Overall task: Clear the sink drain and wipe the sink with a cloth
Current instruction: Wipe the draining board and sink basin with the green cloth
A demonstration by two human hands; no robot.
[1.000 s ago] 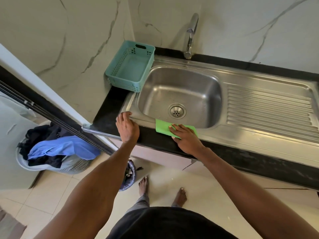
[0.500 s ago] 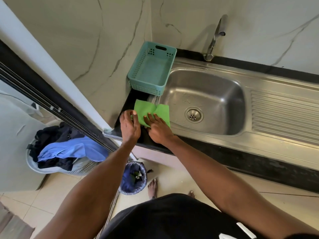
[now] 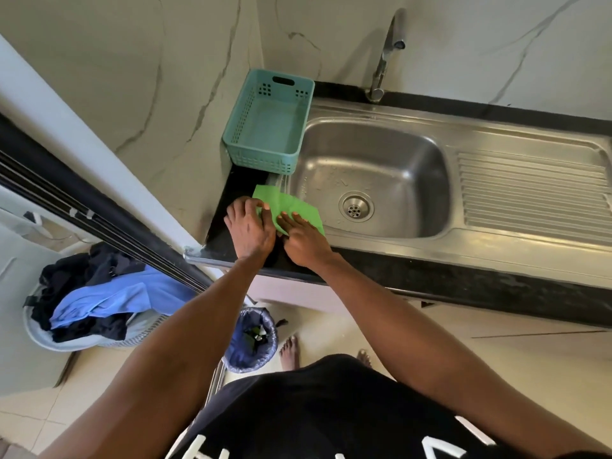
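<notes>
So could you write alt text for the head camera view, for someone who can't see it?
Seen from above, a person's left hand and right hand hold a green cloth at the near left corner of a steel sink. A teal basket sits beside the basin, a tap behind.

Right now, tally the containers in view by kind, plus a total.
Teal plastic basket: 1
Steel sink basin: 1
Laundry basket of clothes: 1
Lined waste bin: 1
Total: 4
</notes>
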